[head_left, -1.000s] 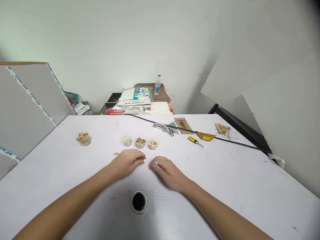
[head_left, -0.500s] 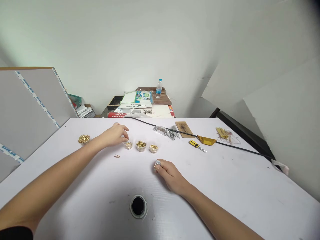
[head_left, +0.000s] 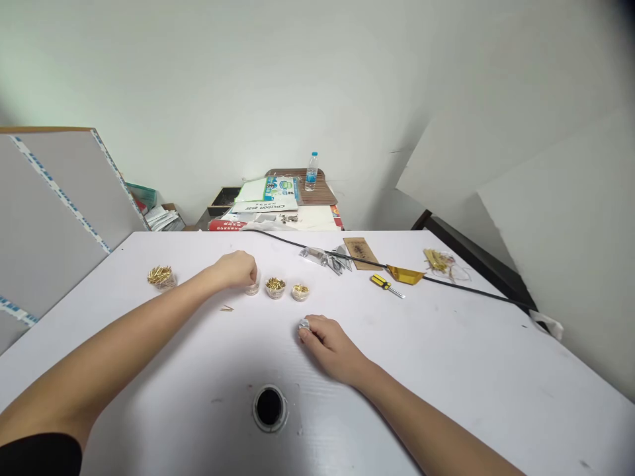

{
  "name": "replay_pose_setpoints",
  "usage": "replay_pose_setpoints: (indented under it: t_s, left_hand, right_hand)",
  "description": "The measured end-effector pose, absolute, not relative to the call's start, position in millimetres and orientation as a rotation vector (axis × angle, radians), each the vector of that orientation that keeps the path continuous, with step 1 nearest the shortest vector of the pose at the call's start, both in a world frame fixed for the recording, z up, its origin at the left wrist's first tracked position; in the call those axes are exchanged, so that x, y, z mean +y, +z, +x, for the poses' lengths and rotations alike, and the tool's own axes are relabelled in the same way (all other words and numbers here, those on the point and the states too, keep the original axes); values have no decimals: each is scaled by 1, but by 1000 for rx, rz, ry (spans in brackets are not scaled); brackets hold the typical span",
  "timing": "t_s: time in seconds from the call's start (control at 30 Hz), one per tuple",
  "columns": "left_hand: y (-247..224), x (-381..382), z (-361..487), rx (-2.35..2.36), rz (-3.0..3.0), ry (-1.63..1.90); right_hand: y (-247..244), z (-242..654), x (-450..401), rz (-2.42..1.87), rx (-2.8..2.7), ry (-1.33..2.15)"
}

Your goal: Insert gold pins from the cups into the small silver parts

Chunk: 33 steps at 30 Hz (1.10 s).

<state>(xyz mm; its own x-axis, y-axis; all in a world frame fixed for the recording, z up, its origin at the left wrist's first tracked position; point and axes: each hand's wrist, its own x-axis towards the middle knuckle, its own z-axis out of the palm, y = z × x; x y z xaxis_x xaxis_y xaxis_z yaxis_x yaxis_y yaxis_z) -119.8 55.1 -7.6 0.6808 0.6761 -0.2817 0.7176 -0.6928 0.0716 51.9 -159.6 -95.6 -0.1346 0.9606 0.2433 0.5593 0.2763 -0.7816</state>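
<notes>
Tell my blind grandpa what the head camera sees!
A left hand reaches to a small cup on a white table; the right hand holds a small silvery thing. Nearby sit more cups of golden bits and a yellow screwdriver.

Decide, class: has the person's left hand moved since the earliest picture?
Yes: the left hand went forward and leftward, from the near side of the three small cups to the leftmost cup.

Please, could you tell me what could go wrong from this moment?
The left hand is at a small cup and could tip it or bump the heaped middle cup. The right hand could drop its silvery piece, perhaps toward the round hole. The loose pins could roll away.
</notes>
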Motion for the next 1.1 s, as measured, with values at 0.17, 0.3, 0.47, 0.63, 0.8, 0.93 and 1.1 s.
replay_pose_setpoints:
  t_s: [0.17, 0.3, 0.47, 0.63, 0.8, 0.93, 1.1]
  left_hand:
    - [3, 57, -125, 1146, 2703, -342]
    - [15, 55, -135, 1078, 2744, -253]
    - [16, 19, -146, 856, 2567, 619]
    - [-30, -53, -138, 714, 1748, 840]
    - [-68, -88, -131, 735, 1690, 799]
    - [-77, -85, -131, 748, 1840, 840]
    - [-80, -80, -136, 686, 2105, 806]
  right_hand:
    - [-99, 52, -159, -1368, -1776, 674]
    - [-99, 54, -160, -1369, -1717, 703]
    - [-98, 53, -160, -1320, -1556, 828]
    - [-99, 44, -158, -1207, -1440, 844]
    - [-94, 41, -160, -1042, -1492, 855]
    - [-92, 44, -160, -1024, -1572, 837]
    - [-93, 45, -157, -1080, -1544, 798]
